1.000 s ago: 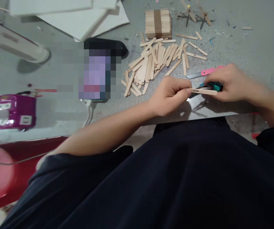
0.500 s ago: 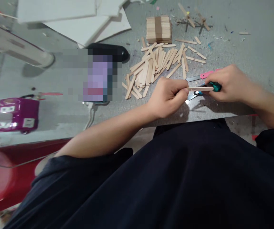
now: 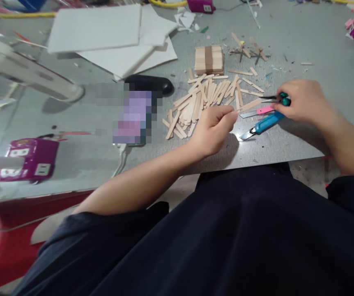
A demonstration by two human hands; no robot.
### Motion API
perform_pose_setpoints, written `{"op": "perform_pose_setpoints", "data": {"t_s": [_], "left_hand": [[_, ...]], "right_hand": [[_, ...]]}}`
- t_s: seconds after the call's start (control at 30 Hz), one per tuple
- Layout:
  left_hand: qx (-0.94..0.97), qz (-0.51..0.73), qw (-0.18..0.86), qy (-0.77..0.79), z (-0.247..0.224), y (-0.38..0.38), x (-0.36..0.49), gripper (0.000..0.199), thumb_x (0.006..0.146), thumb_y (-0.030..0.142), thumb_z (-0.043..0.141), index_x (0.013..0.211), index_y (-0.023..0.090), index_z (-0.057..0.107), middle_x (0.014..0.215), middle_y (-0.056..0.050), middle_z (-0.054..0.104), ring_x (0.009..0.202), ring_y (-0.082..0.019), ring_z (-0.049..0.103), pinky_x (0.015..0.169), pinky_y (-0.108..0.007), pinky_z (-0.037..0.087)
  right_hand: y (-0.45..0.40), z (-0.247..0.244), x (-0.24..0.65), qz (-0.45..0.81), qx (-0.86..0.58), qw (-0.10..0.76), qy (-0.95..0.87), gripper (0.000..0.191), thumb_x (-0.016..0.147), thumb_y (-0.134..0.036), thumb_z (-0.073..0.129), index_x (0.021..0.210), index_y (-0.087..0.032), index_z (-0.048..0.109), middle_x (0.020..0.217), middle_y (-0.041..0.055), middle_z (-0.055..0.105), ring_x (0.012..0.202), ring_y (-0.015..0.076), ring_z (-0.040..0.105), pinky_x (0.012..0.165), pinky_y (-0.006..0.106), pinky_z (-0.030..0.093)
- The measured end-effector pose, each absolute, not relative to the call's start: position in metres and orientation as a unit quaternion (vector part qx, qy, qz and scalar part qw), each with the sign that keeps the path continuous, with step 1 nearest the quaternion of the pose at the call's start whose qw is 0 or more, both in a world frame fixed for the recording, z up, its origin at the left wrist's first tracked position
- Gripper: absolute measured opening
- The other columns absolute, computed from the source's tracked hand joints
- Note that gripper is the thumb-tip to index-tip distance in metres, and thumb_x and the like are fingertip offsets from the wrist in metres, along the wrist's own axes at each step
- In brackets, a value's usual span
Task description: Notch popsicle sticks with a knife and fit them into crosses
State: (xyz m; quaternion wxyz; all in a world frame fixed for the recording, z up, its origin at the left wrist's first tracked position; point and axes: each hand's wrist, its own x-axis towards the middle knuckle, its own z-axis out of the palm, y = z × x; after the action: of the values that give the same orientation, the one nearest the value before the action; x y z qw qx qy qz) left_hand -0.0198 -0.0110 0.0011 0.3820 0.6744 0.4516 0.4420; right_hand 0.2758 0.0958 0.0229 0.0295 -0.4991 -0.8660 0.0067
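My left hand (image 3: pixel 215 129) is closed, pinching one end of a wooden craft stick (image 3: pixel 251 105) between thumb and forefinger. The stick slants up to the right. My right hand (image 3: pixel 302 98) is wrapped round pliers (image 3: pixel 284 100) with green and black handles. Their slim dark jaws point left and meet the stick's far end; whether they grip it I cannot tell. Below the pliers lie a pink craft knife (image 3: pixel 265 110) and a blue utility knife (image 3: pixel 269 122), both with blades out to the left.
Loose craft sticks (image 3: pixel 203 98) spread beyond my left hand, behind them a banded stick bundle (image 3: pixel 209 60). Crossed stick pieces (image 3: pixel 251 49) stand farther back. To the left are a phone (image 3: pixel 134 117) on a cable, white boards (image 3: pixel 97 31) and a purple socket box (image 3: pixel 31 158).
The pliers have come up and away from the table edge, and their jaws now show at the stick's end. The stick has tilted upward to the right. The blue knife is more exposed.
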Motion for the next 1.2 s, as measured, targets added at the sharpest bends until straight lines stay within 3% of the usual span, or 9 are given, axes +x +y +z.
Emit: {"op": "perform_pose_setpoints", "data": {"t_s": [0.1,0.27,0.4,0.53,0.63,0.7,0.8,0.87,1.2], "left_hand": [[0.632,0.468,0.408,0.463,-0.004,-0.002,-0.024,0.045,0.109,0.026,0.055,0.064,0.024,0.055,0.059,0.001,0.053,0.055,-0.012,0.045,0.057,-0.031,0.034],[0.574,0.507,0.407,0.498,-0.02,0.021,-0.032,0.028,0.109,0.02,0.062,0.089,0.019,0.081,0.082,-0.003,0.075,0.061,-0.011,0.047,0.061,-0.028,0.04],[0.535,0.553,0.392,0.504,-0.023,0.03,-0.033,0.027,0.105,0.008,0.063,0.098,0.019,0.086,0.076,0.0,0.068,0.068,-0.012,0.053,0.066,-0.026,0.044],[0.473,0.583,0.456,0.478,-0.013,0.027,-0.031,0.027,0.106,0.004,0.057,0.106,0.019,0.079,0.073,0.002,0.067,0.065,-0.011,0.06,0.065,-0.024,0.049],[0.428,0.583,0.498,0.478,-0.006,0.025,-0.029,0.026,0.103,0.002,0.057,0.107,0.022,0.073,0.071,0.004,0.068,0.06,-0.011,0.063,0.062,-0.023,0.051],[0.409,0.579,0.519,0.478,-0.005,0.024,-0.027,0.026,0.1,0.0,0.057,0.105,0.022,0.069,0.068,0.005,0.069,0.057,-0.011,0.063,0.061,-0.022,0.051],[0.405,0.571,0.534,0.474,-0.005,0.024,-0.024,0.024,0.098,0.0,0.057,0.101,0.023,0.063,0.066,0.005,0.072,0.054,-0.01,0.063,0.059,-0.023,0.05],[0.41,0.562,0.542,0.472,-0.003,0.022,-0.022,0.022,0.1,0.002,0.058,0.099,0.024,0.059,0.068,0.005,0.075,0.051,-0.01,0.064,0.057,-0.023,0.047],[0.444,0.527,0.565,0.454,-0.003,0.018,-0.018,0.019,0.111,0.015,0.062,0.096,0.024,0.054,0.071,0.002,0.08,0.052,-0.011,0.074,0.053,-0.021,0.046]], "right_hand": [[0.126,0.01,0.292,0.009,-0.528,0.071,-0.846,0.034,0.107,-0.044,0.086,0.125,-0.015,0.083,0.144,0.0223,0.079,0.127,0.0363,0.072,0.093,0.046,0.046],[0.166,-0.02,0.313,0.045,-0.522,0.088,-0.847,0.042,0.099,-0.044,0.099,0.118,-0.011,0.083,0.137,0.0264,0.076,0.133,0.0399,0.068,0.105,0.051,0.052],[0.169,-0.021,0.314,0.056,-0.515,0.098,-0.85,0.049,0.087,-0.042,0.107,0.12,-0.018,0.081,0.138,0.0231,0.076,0.136,0.0427,0.069,0.115,0.058,0.057],[0.153,-0.002,0.298,0.059,-0.47,0.121,-0.872,0.033,0.1,-0.041,0.09,0.128,-0.028,0.078,0.143,0.017,0.076,0.141,0.0401,0.07,0.123,0.06,0.058],[0.143,0.012,0.27,0.065,-0.454,0.083,-0.885,0.02,0.109,-0.041,0.076,0.123,-0.027,0.079,0.136,0.0149,0.081,0.13,0.0371,0.076,0.112,0.055,0.061],[0.141,0.016,0.245,0.056,-0.464,0.057,-0.882,0.023,0.11,-0.042,0.072,0.123,-0.026,0.082,0.133,0.0156,0.083,0.124,0.0388,0.078,0.103,0.054,0.06],[0.144,0.017,0.211,0.009,-0.516,-0.047,-0.855,0.028,0.111,-0.039,0.07,0.131,-0.027,0.085,0.146,0.0154,0.083,0.134,0.0418,0.076,0.103,0.053,0.059],[0.149,0.015,0.197,0.006,-0.537,-0.084,-0.839,0.026,0.111,-0.035,0.069,0.125,-0.027,0.088,0.138,0.0143,0.087,0.128,0.0408,0.079,0.1,0.05,0.059],[0.158,0.007,0.202,0.042,-0.551,-0.112,-0.826,0.013,0.102,-0.022,0.075,0.103,-0.024,0.088,0.106,0.0173,0.089,0.097,0.0356,0.081,0.082,0.044,0.058]]}}
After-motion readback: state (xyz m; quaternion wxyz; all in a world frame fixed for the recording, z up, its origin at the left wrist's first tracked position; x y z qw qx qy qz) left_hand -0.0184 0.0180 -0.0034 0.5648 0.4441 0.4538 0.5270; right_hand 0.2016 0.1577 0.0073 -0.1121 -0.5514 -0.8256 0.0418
